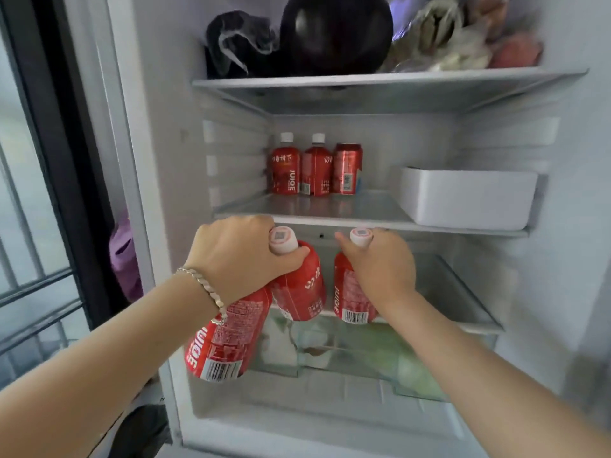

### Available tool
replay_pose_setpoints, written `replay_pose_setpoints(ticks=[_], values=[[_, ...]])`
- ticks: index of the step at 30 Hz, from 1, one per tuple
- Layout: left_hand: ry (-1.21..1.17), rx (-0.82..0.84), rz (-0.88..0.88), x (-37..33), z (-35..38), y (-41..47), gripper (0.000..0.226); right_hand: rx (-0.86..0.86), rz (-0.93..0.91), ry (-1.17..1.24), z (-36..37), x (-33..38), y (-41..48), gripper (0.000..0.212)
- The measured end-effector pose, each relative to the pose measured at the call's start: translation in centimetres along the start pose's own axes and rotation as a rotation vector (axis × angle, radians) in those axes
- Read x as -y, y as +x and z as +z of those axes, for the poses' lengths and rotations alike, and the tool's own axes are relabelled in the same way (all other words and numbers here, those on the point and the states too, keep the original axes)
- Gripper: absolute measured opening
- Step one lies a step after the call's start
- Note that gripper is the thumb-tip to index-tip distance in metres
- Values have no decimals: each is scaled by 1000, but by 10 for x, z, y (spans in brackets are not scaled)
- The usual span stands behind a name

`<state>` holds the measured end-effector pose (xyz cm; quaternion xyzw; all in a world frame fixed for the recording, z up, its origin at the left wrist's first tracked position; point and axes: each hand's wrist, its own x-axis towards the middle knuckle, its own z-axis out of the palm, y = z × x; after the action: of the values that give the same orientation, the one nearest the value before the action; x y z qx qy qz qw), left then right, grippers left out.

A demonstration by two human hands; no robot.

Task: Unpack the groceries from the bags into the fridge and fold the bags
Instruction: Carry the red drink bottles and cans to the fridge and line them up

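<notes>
Since you carry three red juice bottles at once, set down the single one first: your right hand (380, 262) is wrapped around the neck of one bottle (352, 292), which hangs in front of the lower shelf (469, 312). Stand it upright there or beside the two bottles and the can (347, 168) at the back of the middle shelf (363, 209), then free that hand to take one from the other side. Your left hand (238, 256) is clenched around the necks of two bottles, one (299, 285) hanging nearly upright, the other (221, 342) tilted out toward the fridge's left edge. Keep that tilted bottle from slipping; I judge it the likelier to drop.
</notes>
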<state>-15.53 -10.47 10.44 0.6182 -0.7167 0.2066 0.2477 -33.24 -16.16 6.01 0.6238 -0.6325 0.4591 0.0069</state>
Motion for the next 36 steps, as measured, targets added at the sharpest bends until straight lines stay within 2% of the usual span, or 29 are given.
replay_pose_setpoints(ticks=[2,5,7,10,13,16,20,23,24,27,28,30,33,36], values=[[21,10,26,3,9,8,50,59,35,-45,-1,1,-2,57],[12,56,44,10,21,16,49,318,238,-186,-8,6,-4,80],[-10,72,46,13,26,20,49,483,318,-204,-11,10,0,79],[-23,73,55,16,32,24,50,589,337,-140,-6,14,11,76],[-15,89,70,20,37,23,50,630,358,-83,1,16,24,70],[-15,105,70,24,40,24,50,590,401,73,12,14,33,67],[-10,112,82,30,40,28,51,465,291,316,46,7,29,40],[-21,122,101,35,40,31,49,481,168,413,55,10,16,18],[-26,125,105,36,41,32,49,508,124,424,50,13,11,25],[-34,109,132,35,42,34,48,733,-21,448,36,22,-5,77],[-34,94,148,33,42,35,48,797,-67,453,33,25,-10,88],[-58,77,177,27,43,35,46,742,-116,506,36,28,-18,90],[-171,47,163,19,40,37,47,467,-74,536,38,23,-25,71],[-270,-136,120,18,34,42,55,315,51,542,33,8,-28,61]])
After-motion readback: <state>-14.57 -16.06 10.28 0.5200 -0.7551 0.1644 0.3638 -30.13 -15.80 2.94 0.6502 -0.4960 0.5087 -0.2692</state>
